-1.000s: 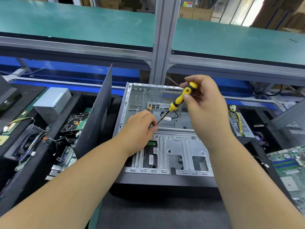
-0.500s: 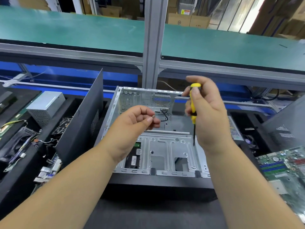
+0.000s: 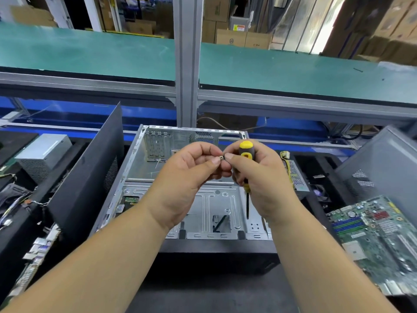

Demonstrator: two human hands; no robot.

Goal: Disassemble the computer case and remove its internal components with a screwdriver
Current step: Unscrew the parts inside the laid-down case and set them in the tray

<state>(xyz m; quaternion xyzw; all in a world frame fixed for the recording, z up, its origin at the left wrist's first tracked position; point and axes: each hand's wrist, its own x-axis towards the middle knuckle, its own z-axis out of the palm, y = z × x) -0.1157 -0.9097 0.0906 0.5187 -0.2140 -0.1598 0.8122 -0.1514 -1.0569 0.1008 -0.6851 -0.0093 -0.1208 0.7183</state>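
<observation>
A warehouse-like room with stacked cardboard boxes [image 3: 230, 35] fills the background, blurred at the edges, behind a green-topped shelf [image 3: 90, 53] carried on a grey aluminium post [image 3: 187, 64]. Below it, on the dark surface [image 3: 214, 294], the computer case [image 3: 185, 199] lies on its side with its open side up, its bare metal floor and rear slots showing; the forearms cover much of its middle and near rim.

Above the case the two hands meet. The left hand [image 3: 187, 177] pinches a small screw [image 3: 221, 157] between thumb and forefinger, its other fingers curled under. The right hand [image 3: 259, 177] is wrapped round the yellow-and-black screwdriver [image 3: 246, 152], which stands upright with its handle cap up; most of the handle is hidden in the fist, and the thin shaft pokes out below toward the case floor. The right thumb tip touches or nearly touches the screw; which one is hard to tell.

A black side panel [image 3: 90, 172] stands tilted just left of the case. Further left sits a grey power supply [image 3: 42, 152] among tangled cables, partly cut off by the frame edge. To the right lies a green motherboard [image 3: 372, 240], its near corner blurred, beside another grey panel [image 3: 383, 166] and a second power supply [image 3: 295, 175] half hidden behind the right hand.
</observation>
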